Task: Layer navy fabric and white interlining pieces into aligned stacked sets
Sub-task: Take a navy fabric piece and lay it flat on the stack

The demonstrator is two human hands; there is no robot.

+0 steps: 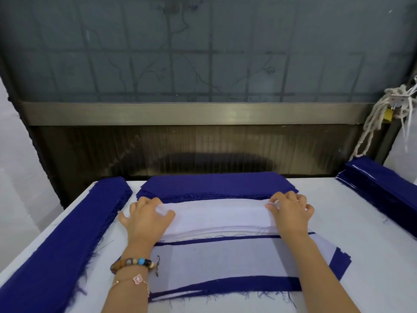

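1. 3 navy stacks lie on the white table (361,256): the left stack (61,240) runs long down the left of the frame, the centre stack (214,184) sits at the back, and the right stack (383,188) is at the right edge.
2. 2 hands work mid-frame. The left wrist wears 2 bracelets: 1 beaded bracelet (133,263) and 1 thin chain (137,279) with a flower charm.
3. In the lower centre the table bears a layered set (225,260). White interlining lies over navy fabric, with navy showing as bands at the top, bottom and right and frayed threads below.
4. The white interlining strip (216,215) spans between the hands, just in front of the centre stack.
5. The left hand (146,218) grasps the strip's left end, cloth lapping over its fingers. The right hand (291,211) pinches the right end with curled fingers.
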